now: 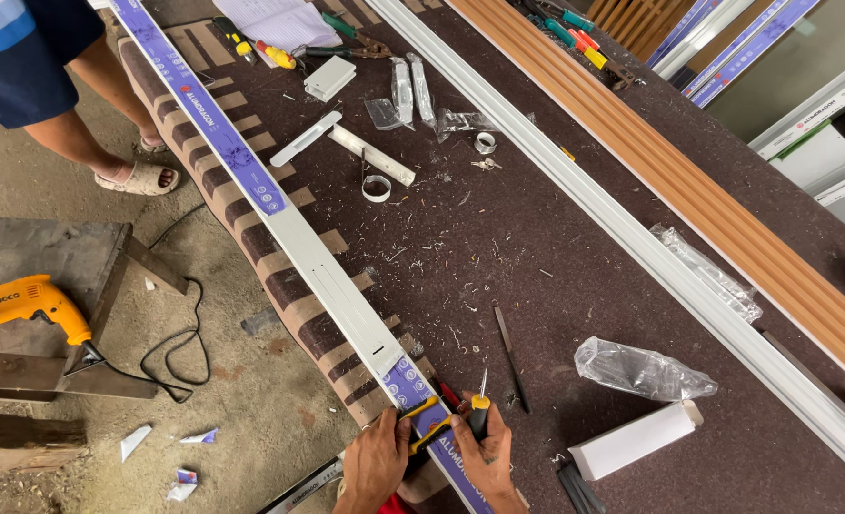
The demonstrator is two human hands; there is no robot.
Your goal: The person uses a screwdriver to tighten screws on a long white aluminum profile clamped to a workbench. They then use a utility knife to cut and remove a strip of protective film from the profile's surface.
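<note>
At the bottom edge of the view, the left hand (pixel 377 462) grips the yellow-and-black handles of a pair of pliers (pixel 429 421), fingers curled shut around them; the right hand (pixel 484 455) is closed on a yellow-handled screwdriver (pixel 480 402), its tip pointing up; both tools meet over the long white aluminium profile (pixel 332 286) with blue film, which runs diagonally along the near edge of the dark workbench (pixel 536 219); a crumpled plastic bag (pixel 639 371) and a white box (pixel 636 440) lie just right of the hands; an orange drill (pixel 27 303) rests on a wooden bench (pixel 46 257) well apart.
</note>
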